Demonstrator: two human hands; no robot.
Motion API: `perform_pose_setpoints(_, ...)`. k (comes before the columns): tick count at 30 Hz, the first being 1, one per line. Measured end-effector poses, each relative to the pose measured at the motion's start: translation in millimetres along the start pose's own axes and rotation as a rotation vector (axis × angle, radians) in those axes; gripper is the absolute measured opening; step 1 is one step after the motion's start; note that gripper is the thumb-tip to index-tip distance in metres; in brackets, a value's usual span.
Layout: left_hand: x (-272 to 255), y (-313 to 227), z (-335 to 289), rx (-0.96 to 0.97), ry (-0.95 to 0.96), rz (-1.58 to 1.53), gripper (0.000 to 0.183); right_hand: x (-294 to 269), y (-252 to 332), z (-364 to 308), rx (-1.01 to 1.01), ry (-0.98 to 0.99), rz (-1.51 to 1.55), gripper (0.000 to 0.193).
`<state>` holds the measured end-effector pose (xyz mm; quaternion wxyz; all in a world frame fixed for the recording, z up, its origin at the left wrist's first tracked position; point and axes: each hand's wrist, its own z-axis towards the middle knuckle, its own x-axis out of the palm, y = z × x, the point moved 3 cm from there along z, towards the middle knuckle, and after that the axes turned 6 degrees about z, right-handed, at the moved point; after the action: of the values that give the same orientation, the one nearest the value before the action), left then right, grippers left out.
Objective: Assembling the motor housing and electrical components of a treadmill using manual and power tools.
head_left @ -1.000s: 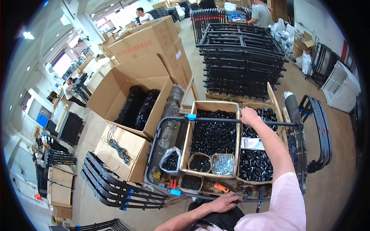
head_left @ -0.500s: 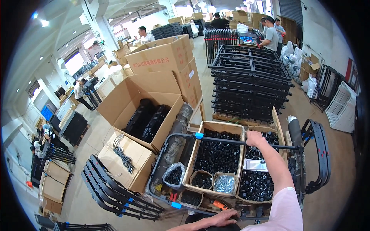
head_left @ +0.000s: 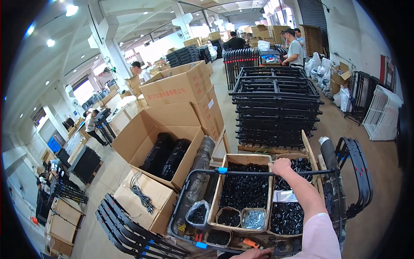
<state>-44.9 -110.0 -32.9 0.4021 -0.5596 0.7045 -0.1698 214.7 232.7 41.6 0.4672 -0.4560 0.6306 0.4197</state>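
Observation:
A black tubular frame (head_left: 246,173) with rounded corners and blue bands lies across boxes of small parts. My right hand (head_left: 282,166) reaches out to its far bar, closed around it; any small piece within the fingers is hidden. By the near bar is my left hand (head_left: 253,254), partly cut off by the lower edge, so its grip is unclear. Just beyond it rests an orange-handled tool (head_left: 251,243). Beneath the frame, one carton (head_left: 218,180) holds many black plastic parts, a small tub of silver screws (head_left: 253,219) and a small box of black pieces (head_left: 228,217).
On the left are a bag of black parts (head_left: 198,214), an open carton (head_left: 125,149) with black pieces, and a cable (head_left: 141,194). More black frames lean at left (head_left: 125,224) and right (head_left: 359,177). Behind stands a tall frame stack (head_left: 276,108); co-workers (head_left: 295,52) are farther back.
The view has tilted upward, so the bench and cartons sit lower in the picture. My right hand stays at the far bar. Less of my left hand shows.

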Motion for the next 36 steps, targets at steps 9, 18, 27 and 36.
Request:
perform_pose_setpoints(9, 85.6, 97.9, 67.6, 0.241, -0.228, -0.661, 0.041, 23.4, 5.8, 14.6, -0.187, 0.142, -0.332, 0.047)
perform_pose_setpoints(18, 102.9, 133.1, 65.2, 0.461, -0.226, -0.656, 0.054, -4.5, 14.1, -2.0, -0.194, 0.062, -0.271, 0.038)
perform_pose_setpoints(27, 46.1, 55.6, 9.1, 0.348, -0.130, -0.468, 0.050, 10.0, 16.6, 17.8, -0.234, 0.174, -0.379, 0.035)
perform_pose_setpoints(36, -15.0, -23.2, -41.4, 0.229, -0.067, -0.295, 0.048, 22.0, 4.2, 23.8, -0.199, 0.151, -0.269, 0.037)
